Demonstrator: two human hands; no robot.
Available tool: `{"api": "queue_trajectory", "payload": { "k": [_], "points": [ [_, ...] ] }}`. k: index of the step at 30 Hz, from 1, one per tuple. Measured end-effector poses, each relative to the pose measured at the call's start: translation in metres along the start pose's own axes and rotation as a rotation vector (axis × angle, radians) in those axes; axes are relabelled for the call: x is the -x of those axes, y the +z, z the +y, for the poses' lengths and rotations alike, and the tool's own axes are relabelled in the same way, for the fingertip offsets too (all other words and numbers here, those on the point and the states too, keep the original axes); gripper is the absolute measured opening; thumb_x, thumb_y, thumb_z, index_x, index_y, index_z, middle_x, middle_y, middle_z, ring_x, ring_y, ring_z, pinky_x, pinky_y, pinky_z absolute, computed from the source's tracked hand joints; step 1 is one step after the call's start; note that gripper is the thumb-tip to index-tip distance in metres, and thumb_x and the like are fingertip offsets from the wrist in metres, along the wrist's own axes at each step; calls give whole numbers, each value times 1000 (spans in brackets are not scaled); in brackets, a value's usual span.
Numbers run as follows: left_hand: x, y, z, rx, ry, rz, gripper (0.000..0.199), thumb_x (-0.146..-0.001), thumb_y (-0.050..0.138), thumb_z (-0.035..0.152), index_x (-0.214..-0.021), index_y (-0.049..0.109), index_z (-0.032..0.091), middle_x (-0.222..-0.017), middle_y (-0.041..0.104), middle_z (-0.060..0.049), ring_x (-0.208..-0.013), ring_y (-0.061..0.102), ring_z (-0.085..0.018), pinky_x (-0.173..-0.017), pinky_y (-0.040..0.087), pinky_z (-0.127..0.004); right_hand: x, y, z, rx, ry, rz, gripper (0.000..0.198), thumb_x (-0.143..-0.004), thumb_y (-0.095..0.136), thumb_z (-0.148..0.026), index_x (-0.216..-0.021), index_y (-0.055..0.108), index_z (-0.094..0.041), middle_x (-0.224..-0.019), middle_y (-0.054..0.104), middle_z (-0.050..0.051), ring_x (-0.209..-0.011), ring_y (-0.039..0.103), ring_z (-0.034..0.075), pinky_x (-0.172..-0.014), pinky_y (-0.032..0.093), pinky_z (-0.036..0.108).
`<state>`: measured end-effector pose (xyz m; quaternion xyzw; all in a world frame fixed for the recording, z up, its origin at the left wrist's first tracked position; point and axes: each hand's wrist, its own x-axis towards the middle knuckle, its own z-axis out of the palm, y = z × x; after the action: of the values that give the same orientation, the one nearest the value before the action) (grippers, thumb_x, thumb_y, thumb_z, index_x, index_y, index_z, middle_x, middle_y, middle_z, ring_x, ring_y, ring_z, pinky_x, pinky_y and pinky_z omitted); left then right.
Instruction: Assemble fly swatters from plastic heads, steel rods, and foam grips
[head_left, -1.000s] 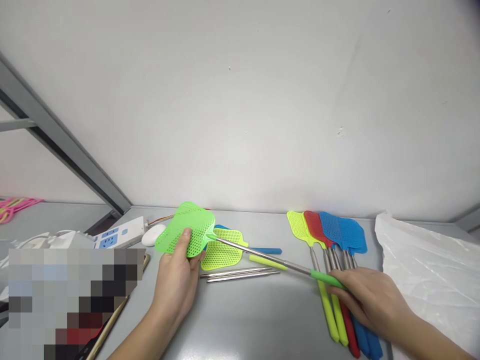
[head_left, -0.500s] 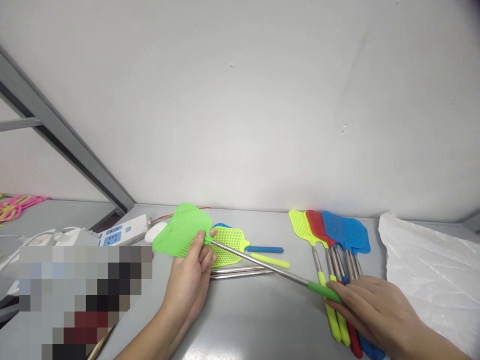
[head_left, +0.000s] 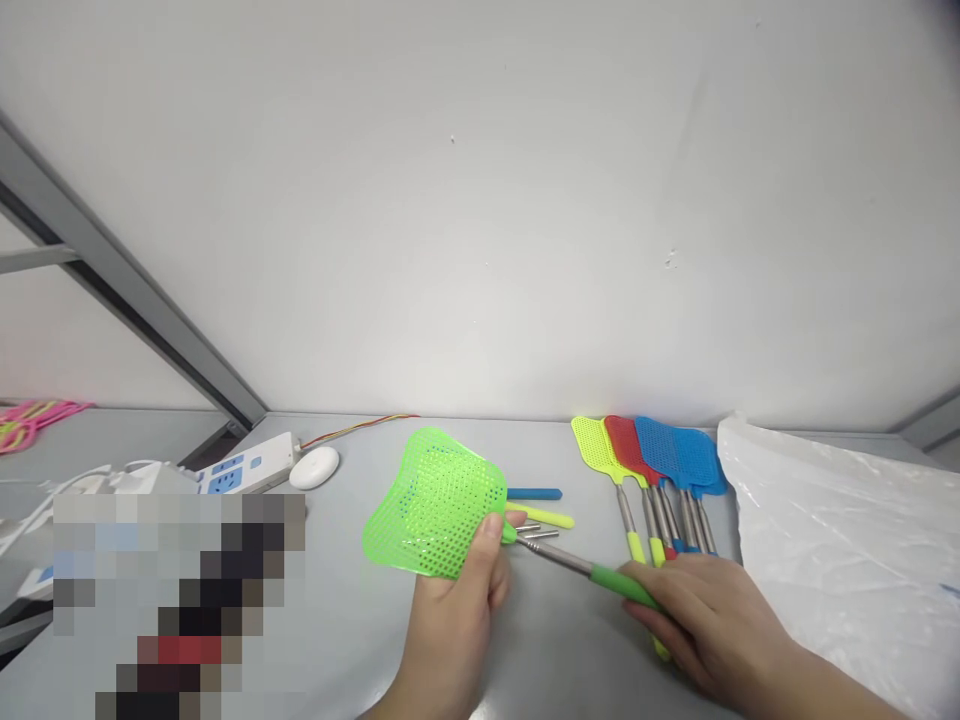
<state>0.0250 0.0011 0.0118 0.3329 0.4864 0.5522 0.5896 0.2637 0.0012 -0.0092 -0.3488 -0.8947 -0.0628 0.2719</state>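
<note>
Green swatter above table: our left hand pinches its head, our right hand grips the handle. We judge shaft adjustment in hand; the next move calls for aligned grips.

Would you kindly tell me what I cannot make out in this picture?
In the head view:
Green handle: end hidden by the right hand.
Swatter pile: most handle ends behind that hand.
Rods: left ends behind the green mesh and left hand.
White plastic: cut off by the right edge.
Pixelated patch: contents blurred.
</note>
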Motion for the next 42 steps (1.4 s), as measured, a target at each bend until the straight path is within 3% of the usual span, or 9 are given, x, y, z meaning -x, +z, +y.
{"api": "queue_trajectory", "payload": {
  "k": [4, 6, 9, 11, 17, 24, 28, 33, 42],
  "points": [
    [-8, 13, 18, 46, -54, -74, 35, -85, 60, 42, -108, 62, 16, -58, 34, 7, -51, 27, -7, -54, 28, -22, -2, -5, 9, 27, 64, -2, 19, -98, 39, -26, -108, 53, -21, -64, 63, -3, -51, 53, 14, -52, 34, 26],
    [-12, 14, 22, 67, -44, -110, 27, -86, 59, 41, -96, 63, 17, -59, 42, 5, -49, 29, -6, -56, 32, -23, -2, -7, 13, 14, 110, -9, 20, -98, 37, -26, -108, 54, -23, -65, 63, -4, -53, 54, 14, -53, 36, 25],
    [-19, 5, 22, 79, 0, -125, 34, -88, 54, 45, -71, 60, 16, -54, 49, 2, -53, 39, -9, -63, 38, -25, 0, -8, 20, 6, 138, 20, 21, -96, 37, -23, -108, 55, -23, -71, 65, -2, -59, 57, 15, -57, 40, 26],
    [-26, -5, 22, 28, 55, -93, 37, -87, 55, 46, -67, 59, 16, -52, 51, 0, -57, 45, -11, -62, 38, -24, 2, -9, 27, 9, 148, 72, 21, -95, 40, -21, -110, 55, -21, -78, 67, 1, -64, 58, 15, -60, 42, 26],
    [-42, -18, 28, 46, 152, 16, 23, -82, 62, 42, -86, 64, 19, -78, 63, 1, -53, 46, -7, -55, 39, -21, 8, -3, 43, -6, 157, 187, 22, -91, 51, -15, -113, 56, -19, -89, 70, 4, -73, 61, 15, -66, 44, 28],
    [-36, -15, 26, 297, 4, 61, 47, -82, 52, 58, -109, 65, 22, -97, 68, -5, -89, 62, -23, -75, 52, -35, 10, 4, 46, -41, 105, 222, 18, -88, 55, -7, -101, 58, -19, -80, 68, 3, -72, 61, 15, -64, 40, 28],
    [-40, -16, 27, 359, 41, 51, 48, -83, 51, 55, -111, 65, 19, -110, 67, -9, -100, 61, -28, -82, 51, -41, 8, 2, 47, 11, 90, 194, 16, -88, 56, -10, -101, 59, -18, -71, 62, 1, -63, 54, 14, -59, 35, 28],
    [-44, -16, 31, 343, 102, -24, 39, -85, 52, 42, -115, 65, 20, -119, 64, -8, -107, 59, -27, -87, 51, -40, 7, 0, 48, 95, -23, 192, 23, -86, 57, -10, -109, 56, -15, -66, 56, 0, -58, 46, 13, -56, 29, 29],
    [-46, -25, 36, 120, 122, -33, 51, -81, 56, 39, -128, 58, 19, -119, 66, -9, -110, 59, -30, -93, 48, -42, 11, -7, 48, 218, -149, 133, 38, -86, 50, -10, -123, 48, -17, -61, 49, -4, -53, 42, 13, -53, 26, 29]
  ]
}}
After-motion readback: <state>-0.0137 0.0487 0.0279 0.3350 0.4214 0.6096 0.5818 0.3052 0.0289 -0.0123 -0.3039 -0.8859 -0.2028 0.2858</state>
